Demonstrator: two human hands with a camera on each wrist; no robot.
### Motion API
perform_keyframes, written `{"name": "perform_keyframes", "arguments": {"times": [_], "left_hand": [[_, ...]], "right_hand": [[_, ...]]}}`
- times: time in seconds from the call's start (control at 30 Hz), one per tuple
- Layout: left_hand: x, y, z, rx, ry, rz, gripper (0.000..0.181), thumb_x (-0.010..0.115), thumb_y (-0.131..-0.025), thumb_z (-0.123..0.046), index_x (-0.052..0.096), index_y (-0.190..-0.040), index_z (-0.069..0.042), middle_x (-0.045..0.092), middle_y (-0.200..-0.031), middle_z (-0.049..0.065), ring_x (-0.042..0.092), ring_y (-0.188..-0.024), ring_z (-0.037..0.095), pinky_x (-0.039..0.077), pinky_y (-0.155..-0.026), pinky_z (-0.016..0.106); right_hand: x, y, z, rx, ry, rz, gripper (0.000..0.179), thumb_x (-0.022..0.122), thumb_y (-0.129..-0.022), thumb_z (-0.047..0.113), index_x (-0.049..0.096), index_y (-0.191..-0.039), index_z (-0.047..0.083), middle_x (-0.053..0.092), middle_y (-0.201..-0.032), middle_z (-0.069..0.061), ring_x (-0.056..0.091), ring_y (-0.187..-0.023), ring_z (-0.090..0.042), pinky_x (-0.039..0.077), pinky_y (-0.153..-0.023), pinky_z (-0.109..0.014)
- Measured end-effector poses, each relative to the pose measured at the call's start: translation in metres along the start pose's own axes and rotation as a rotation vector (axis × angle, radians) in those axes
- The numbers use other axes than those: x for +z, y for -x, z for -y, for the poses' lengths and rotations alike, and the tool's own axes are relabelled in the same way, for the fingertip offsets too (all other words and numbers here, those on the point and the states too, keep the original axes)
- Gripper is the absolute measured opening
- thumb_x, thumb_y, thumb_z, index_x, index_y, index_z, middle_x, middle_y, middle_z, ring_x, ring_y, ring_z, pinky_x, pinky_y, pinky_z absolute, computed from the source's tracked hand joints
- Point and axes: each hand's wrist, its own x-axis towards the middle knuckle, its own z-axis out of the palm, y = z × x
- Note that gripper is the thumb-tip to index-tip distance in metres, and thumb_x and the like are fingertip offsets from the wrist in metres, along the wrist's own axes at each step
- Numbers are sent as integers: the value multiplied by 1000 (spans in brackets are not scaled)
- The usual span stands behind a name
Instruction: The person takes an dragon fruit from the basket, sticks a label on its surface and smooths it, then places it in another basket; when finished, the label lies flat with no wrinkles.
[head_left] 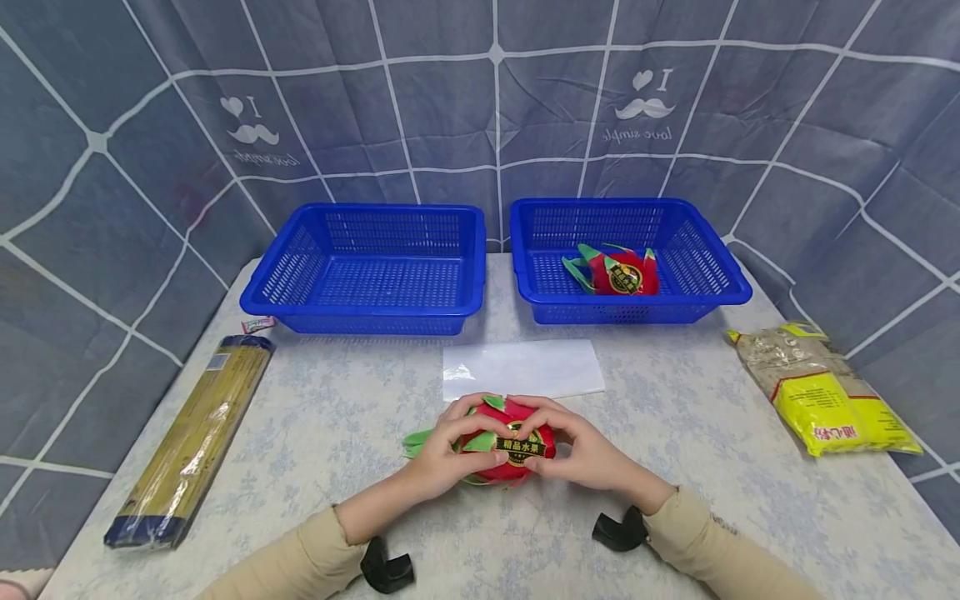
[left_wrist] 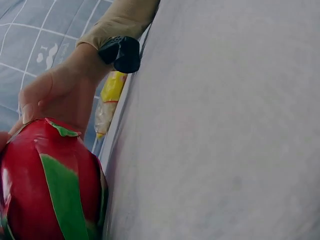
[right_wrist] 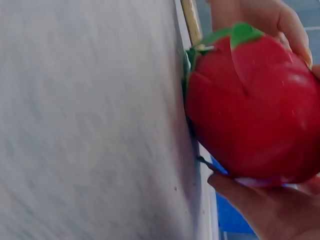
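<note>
A red dragon fruit [head_left: 502,472] with green leafy scales and a black-and-gold label lies on the table, in front of the white sheet. My left hand [head_left: 442,454] grips its left side, and my right hand [head_left: 592,450] holds the right side. Both thumbs press near the label while the other fingers curl over the top. In the left wrist view the dragon fruit [left_wrist: 30,195] fills the lower left corner, the right hand [left_wrist: 62,95] beyond it. The right wrist view shows the fruit [right_wrist: 250,115] between fingers of both hands; its underside is hidden.
Two blue baskets stand at the back: the left one [head_left: 363,312] and the right one [head_left: 637,300], with another dragon fruit [head_left: 637,275]. A white sheet [head_left: 525,367] lies before them. Long noodle pack [head_left: 195,442] and small wrapper [head_left: 258,324] at left; yellow bag [head_left: 825,400] at right.
</note>
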Motion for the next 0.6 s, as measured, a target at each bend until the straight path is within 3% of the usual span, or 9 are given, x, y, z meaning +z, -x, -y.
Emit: {"name": "perform_keyframes", "arguments": {"times": [0.17, 0.27, 0.43, 0.6], "left_hand": [[-1, -2, -2, -62, 62, 12, 13, 67, -86, -12, 70, -99, -13, 39, -136, 5, 32, -124, 28, 36, -91, 49], [-2, -2, -3, -80, 53, 13, 14, 67, -87, -13, 70, -100, -13, 38, -137, 6, 30, -125, 28, 38, -91, 49], [-1, -1, -2, -65, -28, 10, 17, 69, -86, -16, 69, -102, -20, 38, -138, 4, 29, -128, 28, 39, -90, 52], [0, -1, -2, -42, -76, -11, 20, 72, -84, -19, 68, -102, -23, 40, -136, 3, 30, -127, 26, 36, -91, 53]], "right_hand": [[-7, 1, -6, -31, -39, 57, 27, 60, -87, -4, 61, -110, 10, 34, -145, -17, 38, -130, -25, 48, -90, -36], [-7, 1, -8, -47, -78, 60, 26, 56, -89, -6, 60, -112, 6, 33, -146, -20, 34, -133, -20, 44, -95, -33], [-3, 1, -11, -60, -81, -2, 24, 55, -90, -8, 60, -109, 4, 35, -143, -23, 35, -132, -17, 43, -96, -31], [6, 0, -9, -7, -50, -89, 20, 59, -88, -6, 60, -102, 9, 41, -142, -17, 39, -130, -21, 47, -91, -31]]}}
